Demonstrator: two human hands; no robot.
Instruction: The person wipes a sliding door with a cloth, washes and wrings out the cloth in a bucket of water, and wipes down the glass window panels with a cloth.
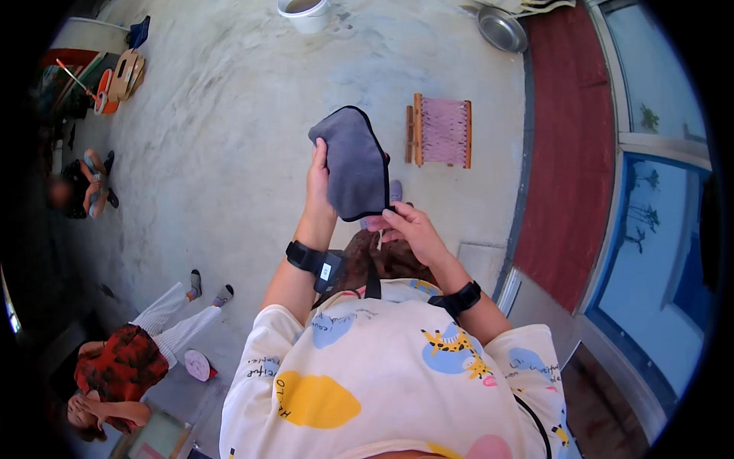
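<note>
A grey cloth [352,164] with black edging, apparently folded, is held up in front of my body. My left hand [319,183] grips its left side, thumb on the near face and the other fingers hidden behind. At the cloth's lower right corner, my right hand [409,229] pinches the black edge between thumb and fingers. Both wrists wear black straps, and a small dark box hangs by the left one.
A low wooden stool [443,131] with a pink woven seat stands ahead on the concrete floor. Farther off are a white bucket [306,17] and a metal basin [501,30]. Two people sit at the left. Doors and a red-brown strip [562,153] line the right.
</note>
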